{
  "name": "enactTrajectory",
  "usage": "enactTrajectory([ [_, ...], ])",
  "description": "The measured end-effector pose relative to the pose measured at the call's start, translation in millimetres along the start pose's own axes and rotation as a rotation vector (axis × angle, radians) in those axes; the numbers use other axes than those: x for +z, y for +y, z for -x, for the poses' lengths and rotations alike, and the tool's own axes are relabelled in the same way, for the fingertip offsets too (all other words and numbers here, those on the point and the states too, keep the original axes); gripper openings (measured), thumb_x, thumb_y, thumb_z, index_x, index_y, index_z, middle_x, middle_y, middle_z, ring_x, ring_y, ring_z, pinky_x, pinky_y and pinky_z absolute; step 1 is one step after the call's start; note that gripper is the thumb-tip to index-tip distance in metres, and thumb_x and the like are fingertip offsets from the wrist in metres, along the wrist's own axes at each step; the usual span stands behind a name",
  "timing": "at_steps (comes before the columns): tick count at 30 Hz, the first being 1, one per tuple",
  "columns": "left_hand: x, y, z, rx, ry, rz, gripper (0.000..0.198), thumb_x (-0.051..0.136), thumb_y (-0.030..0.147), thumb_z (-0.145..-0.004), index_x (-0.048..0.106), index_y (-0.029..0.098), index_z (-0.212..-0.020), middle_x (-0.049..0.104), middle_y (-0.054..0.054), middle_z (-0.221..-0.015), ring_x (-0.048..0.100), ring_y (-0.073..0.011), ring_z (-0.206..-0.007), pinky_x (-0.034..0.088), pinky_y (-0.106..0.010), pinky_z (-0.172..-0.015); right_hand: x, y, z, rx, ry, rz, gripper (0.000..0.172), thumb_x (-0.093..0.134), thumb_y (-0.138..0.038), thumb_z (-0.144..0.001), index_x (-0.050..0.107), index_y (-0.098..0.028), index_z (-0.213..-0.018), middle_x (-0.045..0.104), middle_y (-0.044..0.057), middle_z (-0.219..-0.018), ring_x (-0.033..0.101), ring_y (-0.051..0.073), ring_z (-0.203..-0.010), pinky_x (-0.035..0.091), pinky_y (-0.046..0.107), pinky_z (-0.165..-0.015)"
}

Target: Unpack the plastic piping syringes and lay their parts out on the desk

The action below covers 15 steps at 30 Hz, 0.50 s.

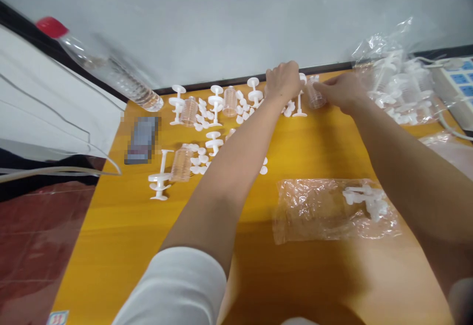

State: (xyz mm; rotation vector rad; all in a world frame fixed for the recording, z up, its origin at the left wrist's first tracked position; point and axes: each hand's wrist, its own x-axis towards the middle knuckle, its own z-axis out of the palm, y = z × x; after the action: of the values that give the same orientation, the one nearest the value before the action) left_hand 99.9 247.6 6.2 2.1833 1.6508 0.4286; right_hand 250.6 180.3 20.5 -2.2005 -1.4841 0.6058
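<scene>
My left hand point(283, 82) is closed at the back of the table, beside a white plastic plunger piece point(300, 102); what its fingers hold is hidden. My right hand point(342, 92) pinches a small clear plastic barrel point(316, 96) just right of that plunger. To the left, similar clear barrels point(229, 102) lie in rows with white disc-ended plungers point(216, 103) and clusters of small white pieces point(202, 114). In the nearer row are another barrel point(181, 163) and plunger point(159, 183). My left forearm covers part of both rows.
A flat clear bag point(310, 216) with some white parts lies in front. At the back right, a fuller bag point(401, 86) adjoins a power strip point(458, 81). A red-capped bottle point(114, 76) and a blurred phone-like rectangle point(142, 140) are at left. A wall point(229, 24) borders the table.
</scene>
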Motion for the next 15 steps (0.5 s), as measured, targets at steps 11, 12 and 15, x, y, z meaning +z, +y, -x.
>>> enactTrajectory([
  [11,-20.6,-3.2,11.6,-0.012,0.191,0.19,0.025,0.07,0.039,-0.094,0.066,0.022,-0.112,0.07,-0.006,-0.113,0.043,-0.0213,-0.106,0.024,-0.042,-0.105,-2.0,-3.3,-5.8,0.006,-0.022,0.038,0.066,0.06,-0.062,-0.089,0.067,0.003,-0.083,0.069,0.013,-0.087,0.059,0.012,-0.084,0.05,0.035,-0.086],
  [12,-31.0,-2.2,21.4,0.01,0.204,0.203,0.025,0.068,0.038,-0.095,0.067,0.021,-0.113,0.071,-0.006,-0.11,0.046,-0.0208,-0.106,0.027,-0.042,-0.104,-3.8,-3.2,-6.6,-0.001,-0.023,0.065,0.066,0.06,-0.064,-0.089,0.067,0.002,-0.08,0.069,0.014,-0.087,0.058,0.012,-0.083,0.05,0.034,-0.086],
  [15,-65.5,-2.0,75.4,0.079,0.191,0.3,0.026,0.066,0.04,-0.096,0.069,0.018,-0.109,0.073,-0.003,-0.097,0.057,-0.018,-0.095,0.039,-0.037,-0.095,-17.3,0.8,2.5,-0.155,-0.007,0.2,0.062,0.053,-0.061,-0.096,0.067,-0.004,-0.078,0.07,0.013,-0.083,0.056,0.011,-0.076,0.049,0.033,-0.084],
])
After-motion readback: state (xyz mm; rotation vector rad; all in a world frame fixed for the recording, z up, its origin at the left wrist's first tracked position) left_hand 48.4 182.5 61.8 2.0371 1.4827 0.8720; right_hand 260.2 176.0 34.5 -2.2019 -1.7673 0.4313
